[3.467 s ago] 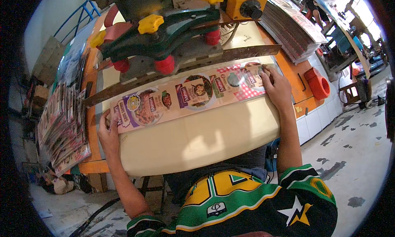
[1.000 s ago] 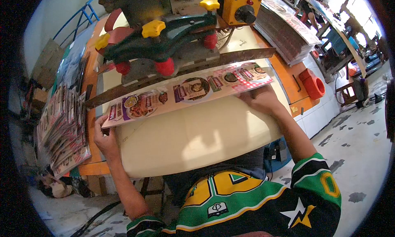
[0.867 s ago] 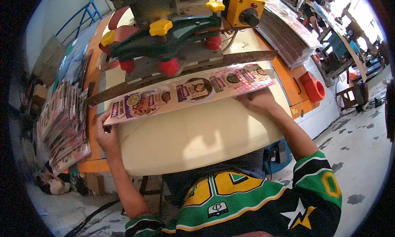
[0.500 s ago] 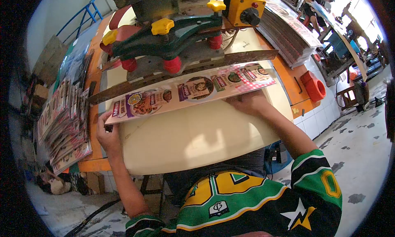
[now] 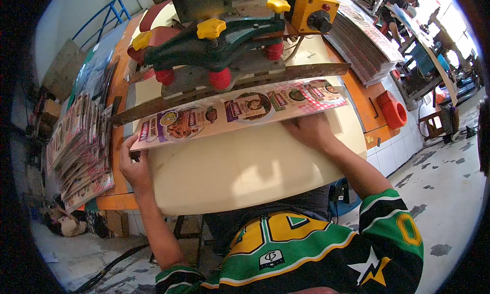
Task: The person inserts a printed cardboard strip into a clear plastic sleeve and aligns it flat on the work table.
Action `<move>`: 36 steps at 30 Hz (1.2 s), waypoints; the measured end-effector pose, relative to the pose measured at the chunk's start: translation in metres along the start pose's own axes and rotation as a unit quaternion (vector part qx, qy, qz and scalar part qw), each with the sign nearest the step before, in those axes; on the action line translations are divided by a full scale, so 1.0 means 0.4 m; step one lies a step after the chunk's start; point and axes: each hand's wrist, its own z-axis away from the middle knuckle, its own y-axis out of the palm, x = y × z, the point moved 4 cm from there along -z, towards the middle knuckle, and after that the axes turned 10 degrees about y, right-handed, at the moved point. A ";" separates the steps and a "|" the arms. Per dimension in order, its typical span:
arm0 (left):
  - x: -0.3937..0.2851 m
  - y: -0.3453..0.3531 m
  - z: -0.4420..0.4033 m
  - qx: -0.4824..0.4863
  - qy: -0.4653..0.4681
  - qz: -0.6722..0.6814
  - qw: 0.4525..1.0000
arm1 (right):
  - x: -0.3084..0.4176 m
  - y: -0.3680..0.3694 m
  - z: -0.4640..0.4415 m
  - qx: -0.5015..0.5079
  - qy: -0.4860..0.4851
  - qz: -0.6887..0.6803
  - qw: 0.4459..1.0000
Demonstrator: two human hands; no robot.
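Note:
A long printed cardboard strip with food pictures lies across the cream board in front of the metal guide bar. My left hand pinches the strip's left end, thumb on top and fingers curled below. At the strip's front edge, right of its middle, my right hand grips from underneath; its fingertips are hidden by the strip. Just beyond the strip stands a dark green clamp with yellow knobs and red feet.
Similar printed strips are heaped on the left, and a tall stack of printed sheets stands at the back right. A yellow control box sits beside the clamp. Near the right edge lies a red cylindrical part. Another person works far right.
The view has shifted slightly, moving the machine and strip a little right in the picture. Both hands keep their places on the strip, which lies about as before against the bar.

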 end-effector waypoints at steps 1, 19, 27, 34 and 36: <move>0.001 0.000 0.001 -0.003 -0.005 0.002 1.000 | -0.001 -0.001 0.001 -0.029 -0.013 0.025 0.999; -0.010 -0.029 0.021 -0.065 0.054 0.008 0.996 | 0.017 -0.028 -0.008 -0.091 -0.024 0.025 0.995; 0.008 -0.041 0.040 -0.132 0.141 0.005 0.981 | 0.032 -0.053 -0.013 -0.084 -0.008 -0.032 0.996; 0.042 -0.031 0.050 -0.090 0.061 0.072 0.991 | 0.025 -0.068 0.050 -0.199 -0.171 -0.083 0.961; 0.046 -0.030 0.050 -0.079 0.061 0.059 0.993 | 0.035 -0.076 0.048 -0.261 -0.181 -0.107 0.942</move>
